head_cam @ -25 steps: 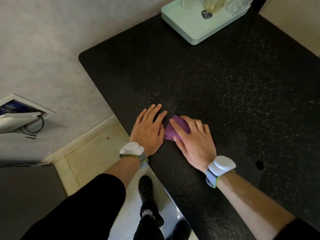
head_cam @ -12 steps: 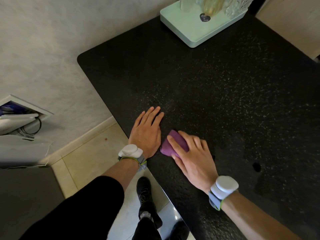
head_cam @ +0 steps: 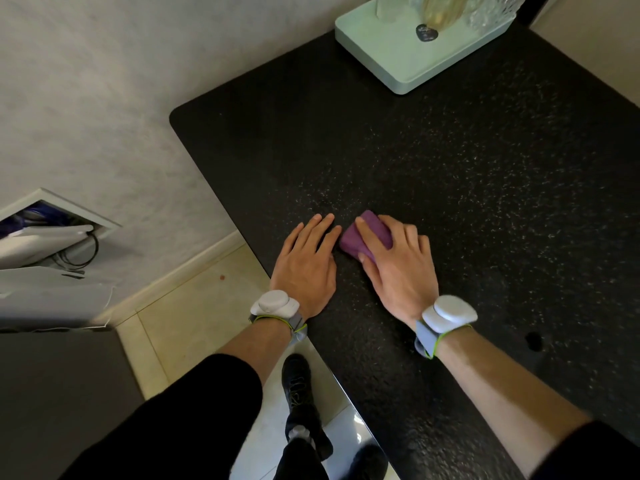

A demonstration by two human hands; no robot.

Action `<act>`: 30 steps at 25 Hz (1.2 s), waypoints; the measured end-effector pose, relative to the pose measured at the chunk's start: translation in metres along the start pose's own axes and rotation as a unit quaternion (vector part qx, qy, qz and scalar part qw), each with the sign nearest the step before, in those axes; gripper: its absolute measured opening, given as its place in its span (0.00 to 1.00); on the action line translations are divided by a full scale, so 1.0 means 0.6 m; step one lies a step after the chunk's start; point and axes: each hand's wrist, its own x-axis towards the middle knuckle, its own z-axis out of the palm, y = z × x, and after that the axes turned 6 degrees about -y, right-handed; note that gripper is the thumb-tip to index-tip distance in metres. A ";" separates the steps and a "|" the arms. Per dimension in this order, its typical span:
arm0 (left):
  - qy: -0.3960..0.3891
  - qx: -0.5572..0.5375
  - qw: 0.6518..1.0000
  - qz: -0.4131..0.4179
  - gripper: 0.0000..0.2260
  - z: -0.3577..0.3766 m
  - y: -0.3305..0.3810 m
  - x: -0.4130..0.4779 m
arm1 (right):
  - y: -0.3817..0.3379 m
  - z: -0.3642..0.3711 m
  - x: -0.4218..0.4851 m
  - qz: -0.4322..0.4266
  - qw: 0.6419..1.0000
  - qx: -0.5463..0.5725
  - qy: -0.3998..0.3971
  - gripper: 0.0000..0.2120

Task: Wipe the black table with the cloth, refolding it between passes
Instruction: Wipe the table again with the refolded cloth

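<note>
Head view: 1 black speckled table fills the right and centre of the picture, its rounded corner toward the wall at upper left. 2 bare hands lie on it near its left edge, each wrist carrying 1 white and grey band, so 2 wristbands in all.

The left hand lies flat, palm down on the table, holding nothing, its fingers stretched out and close together, their tips just beside the cloth.

There is 1 cloth, purple, folded into a small thick pad, lying on the table between the 2 hands. The right hand lies over it, fingers spread across its top and the thumb along its near side, pressing it onto the table, so only the left and far parts of the cloth show.

1 pale green tray stands at the far edge of the table, well apart from the hands. In it are glass-like items, cut off by the top of the picture, too few of them showing to count, and 1 small dark heart-shaped tag.

1 small dark round spot marks the table right of the right forearm.

Below the table edge, pale floor tiles and 1 black shoe show; a second dark shape beside it is too cut off to name. 1 open wall box with cables sits at the left.
</note>
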 end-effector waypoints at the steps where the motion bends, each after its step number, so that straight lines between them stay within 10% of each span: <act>1: -0.001 -0.006 1.000 0.002 0.23 -0.001 -0.001 0.000 | -0.007 -0.002 -0.021 -0.012 1.000 0.008 -0.005 0.28; 9: -0.007 -0.030 1.000 0.004 0.23 -0.006 -0.001 -0.001 | -0.011 0.004 -0.096 -0.112 0.993 0.016 -0.022 0.27; 18: 0.029 -0.074 0.996 -0.044 0.22 0.002 0.001 -0.002 | -0.026 0.001 0.094 0.123 0.992 0.006 0.005 0.27; 25: 0.073 -0.278 0.955 -0.068 0.21 -0.015 -0.007 -0.013 | -0.075 -0.010 -0.004 -0.077 0.991 0.100 -0.031 0.32; 30: 0.005 -0.130 0.989 0.072 0.20 -0.033 -0.004 0.002 | -0.028 0.001 -0.047 -0.091 0.992 0.071 -0.046 0.34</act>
